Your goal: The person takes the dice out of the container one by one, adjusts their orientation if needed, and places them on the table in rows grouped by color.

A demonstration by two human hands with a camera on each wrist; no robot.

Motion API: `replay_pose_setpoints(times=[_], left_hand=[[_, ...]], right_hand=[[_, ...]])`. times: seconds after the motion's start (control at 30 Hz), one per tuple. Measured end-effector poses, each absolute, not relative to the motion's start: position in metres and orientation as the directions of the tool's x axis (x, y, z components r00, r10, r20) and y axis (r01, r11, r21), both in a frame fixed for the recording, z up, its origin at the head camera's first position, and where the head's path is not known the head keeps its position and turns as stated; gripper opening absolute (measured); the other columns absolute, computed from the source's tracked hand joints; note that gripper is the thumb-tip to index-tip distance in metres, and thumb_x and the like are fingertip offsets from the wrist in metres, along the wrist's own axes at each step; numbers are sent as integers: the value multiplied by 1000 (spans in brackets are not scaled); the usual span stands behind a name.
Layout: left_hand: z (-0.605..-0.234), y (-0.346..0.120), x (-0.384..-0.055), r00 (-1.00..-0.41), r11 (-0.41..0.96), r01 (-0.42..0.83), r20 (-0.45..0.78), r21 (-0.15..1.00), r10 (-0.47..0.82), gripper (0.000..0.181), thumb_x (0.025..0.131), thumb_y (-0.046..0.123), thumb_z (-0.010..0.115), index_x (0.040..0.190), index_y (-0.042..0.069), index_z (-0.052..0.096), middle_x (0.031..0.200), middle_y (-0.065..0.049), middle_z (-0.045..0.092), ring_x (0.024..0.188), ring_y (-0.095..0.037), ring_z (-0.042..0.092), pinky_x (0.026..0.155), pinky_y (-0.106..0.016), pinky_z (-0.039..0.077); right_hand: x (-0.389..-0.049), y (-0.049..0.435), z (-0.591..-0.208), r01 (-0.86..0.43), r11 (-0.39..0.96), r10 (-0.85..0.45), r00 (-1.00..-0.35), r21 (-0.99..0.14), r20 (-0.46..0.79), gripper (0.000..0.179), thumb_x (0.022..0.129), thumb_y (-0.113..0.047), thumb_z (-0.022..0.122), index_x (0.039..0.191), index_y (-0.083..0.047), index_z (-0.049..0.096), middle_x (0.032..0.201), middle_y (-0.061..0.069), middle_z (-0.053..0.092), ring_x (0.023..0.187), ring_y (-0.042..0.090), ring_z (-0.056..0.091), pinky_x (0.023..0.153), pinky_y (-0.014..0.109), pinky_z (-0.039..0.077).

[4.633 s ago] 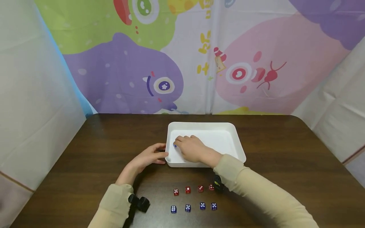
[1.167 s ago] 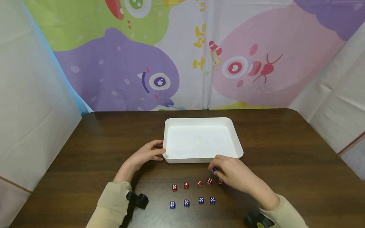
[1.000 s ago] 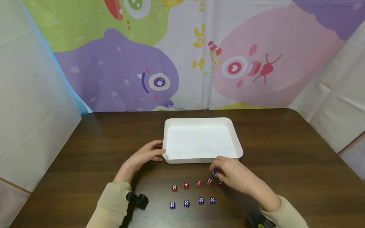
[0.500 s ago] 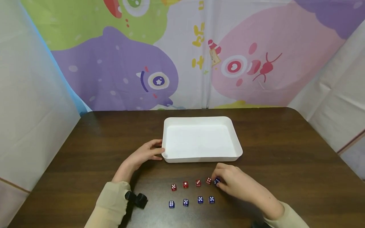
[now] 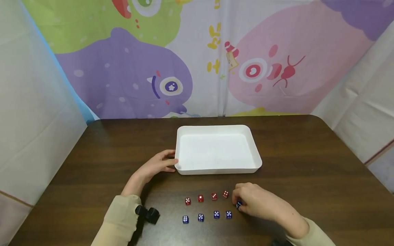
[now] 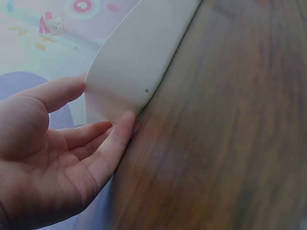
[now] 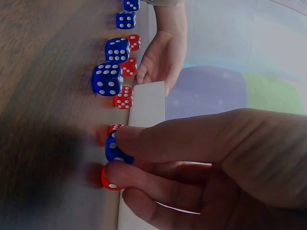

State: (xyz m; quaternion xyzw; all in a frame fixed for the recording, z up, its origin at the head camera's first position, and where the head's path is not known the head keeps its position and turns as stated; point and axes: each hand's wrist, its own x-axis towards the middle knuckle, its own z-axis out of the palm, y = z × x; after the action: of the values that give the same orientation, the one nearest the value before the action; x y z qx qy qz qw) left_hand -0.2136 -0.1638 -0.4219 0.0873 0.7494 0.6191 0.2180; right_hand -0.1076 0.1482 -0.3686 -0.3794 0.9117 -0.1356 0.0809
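Observation:
My right hand (image 5: 257, 201) pinches a blue die (image 7: 116, 147) between thumb and fingertip, at the right end of two rows of dice. A red die (image 7: 112, 181) shows just past the fingers in the right wrist view; the hand hides it in the head view. Beside the pinched die, a red die (image 5: 225, 194) ends the visible far row, and a blue die (image 5: 228, 214) ends the near row. My left hand (image 5: 155, 165) touches the left end of the white tray (image 5: 218, 171), thumb at the rim and fingers along the outer wall (image 6: 129, 67).
Several red dice, among them one showing a single pip (image 5: 200, 198), form the far row on the dark wooden table (image 5: 307, 160). Several blue dice, including the leftmost blue die (image 5: 185, 219), form the near row. A cartoon-print cloth (image 5: 147, 82) hangs behind the table.
My right hand has come out of the tray with the blue die and moved toward me, past the red row's right end. The left hand stays at the tray.

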Motion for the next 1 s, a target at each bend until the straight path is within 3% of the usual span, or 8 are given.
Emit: replay_pose_setpoints(times=[0.23,0.7,1.0], left_hand=[[-422,-165,-213,-886,216,-142,-221,966,407,60,81,21,57,129,1,27,130,-17,29,97,-26,51,76,-34,48],[-421,-166,-214,-875,198,-141,-216,970,433,64,82,22,57,130,-3,23,131,-21,27,98,-27,50,78,-35,47],[-426,-166,-211,-883,206,-135,-212,969,418,62,82,23,57,129,-1,26,130,-19,29,97,-25,50,78,-34,47]], right_hand=[[-106,148,-368,-632,691,-708,-690,-351,-152,16,65,-4,67,67,-16,56,68,-12,43,60,2,40,52,17,38],[-102,148,-367,-654,689,-717,-678,-312,-163,19,62,-4,67,67,-17,54,67,-14,42,60,2,41,52,19,38],[-105,152,-364,-619,698,-698,-701,-360,-149,11,72,-17,65,71,-19,55,66,-15,44,58,-2,41,51,17,38]])
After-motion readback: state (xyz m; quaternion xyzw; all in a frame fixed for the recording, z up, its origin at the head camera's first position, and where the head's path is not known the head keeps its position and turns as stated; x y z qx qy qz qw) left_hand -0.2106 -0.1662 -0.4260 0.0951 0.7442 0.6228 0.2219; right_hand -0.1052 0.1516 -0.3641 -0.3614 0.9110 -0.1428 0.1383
